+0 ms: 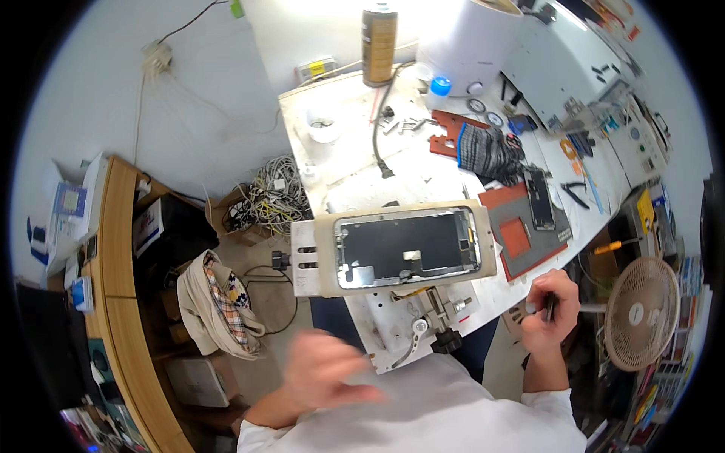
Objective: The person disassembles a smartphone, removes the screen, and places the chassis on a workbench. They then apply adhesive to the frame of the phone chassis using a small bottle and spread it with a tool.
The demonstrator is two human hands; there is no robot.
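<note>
My right hand [550,311] is raised at the table's right front edge, its fingers closed around a small dark slim object [550,306] whose kind I cannot make out. Smeared by motion, my left hand [328,370] hovers in front of my body with the thumb pointing right; its fingers are too blurred to read. Between and beyond both hands, a phone display part [377,245] with a dark back and silver rim lies in a pale holder [326,260]. Neither hand touches it. Beneath the holder sits a metal clamp mechanism [434,313] with a black knob and a lever.
On the white table [347,162] are a spray can [378,45], a power cord [377,124], a striped glove [487,149], a red-grey mat [521,241] with an opened phone [539,200], and pliers [575,195]. A fan [642,313] stands right; tangled cables [272,196] lie left.
</note>
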